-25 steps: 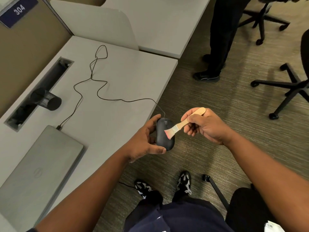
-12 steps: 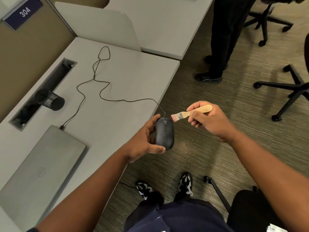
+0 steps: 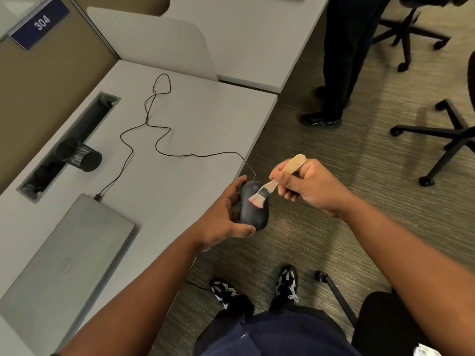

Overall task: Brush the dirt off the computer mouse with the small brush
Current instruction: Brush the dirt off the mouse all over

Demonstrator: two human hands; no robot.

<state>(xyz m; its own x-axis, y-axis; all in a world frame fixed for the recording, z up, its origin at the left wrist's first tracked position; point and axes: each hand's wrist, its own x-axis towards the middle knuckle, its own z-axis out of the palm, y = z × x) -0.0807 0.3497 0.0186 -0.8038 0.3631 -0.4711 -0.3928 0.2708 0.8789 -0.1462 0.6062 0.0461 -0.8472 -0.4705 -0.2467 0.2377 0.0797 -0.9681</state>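
Two hands at work, one job each. Left hand (image 3: 226,214) cradles the computer mouse (image 3: 253,210) off the near right edge of the table (image 3: 180,119), out over the carpet; my read is that holding it clear of the surface lets loosened dirt drop to the floor rather than onto the table. Left fingers (image 3: 239,181) are curled around the mouse's far and left side, thumb pressed along its near edge, top shell left bare and facing up for the bristles. Right hand (image 3: 305,186) is closed on the wooden handle of the small brush (image 3: 272,187), fingers wrapped tight about mid-handle, the rounded end poking out past the knuckles. Brush is angled down and to the left, its pinkish bristles lying on the mouse's upper shell around the middle. Judging by that, a stroke is under way, with cleaning not yet visibly finished; I cannot see any dirt at this range. Cable (image 3: 154,140) runs slack in loops across the table to the closed laptop (image 3: 64,253) at near left, so the mouse has enough play to be lifted. Counts: one mouse, one brush, one laptop, one mesh pen cup (image 3: 82,156) lying on its side by the cable slot. One other person stands at the far right, only legs (image 3: 341,60) showing.
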